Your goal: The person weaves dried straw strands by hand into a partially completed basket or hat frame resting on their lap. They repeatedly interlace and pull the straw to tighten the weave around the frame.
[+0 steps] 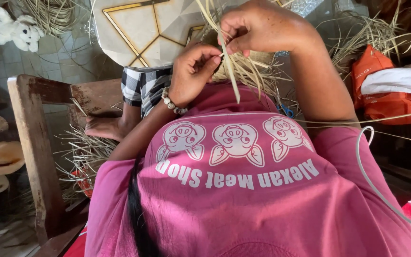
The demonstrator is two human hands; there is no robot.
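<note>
Right hand [258, 26] at 12 o'clock pinches pale straw strips [231, 66], keeping them taut. Left hand [193, 71], at its 7 o'clock, pinches 1 strip end, fingers curled.

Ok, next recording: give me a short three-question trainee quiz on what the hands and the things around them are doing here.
1. True or false: both hands pinch pale straw strips in front of the chest.
2. Which wrist has the bead bracelet? A) left B) right C) neither
3. Fill in: the small white toy animal lies on the ____ floor at the upper left.

Key:
1. True. The left hand and the right hand each grip strips between fingers and thumb.
2. A.
3. Tiled.
</note>
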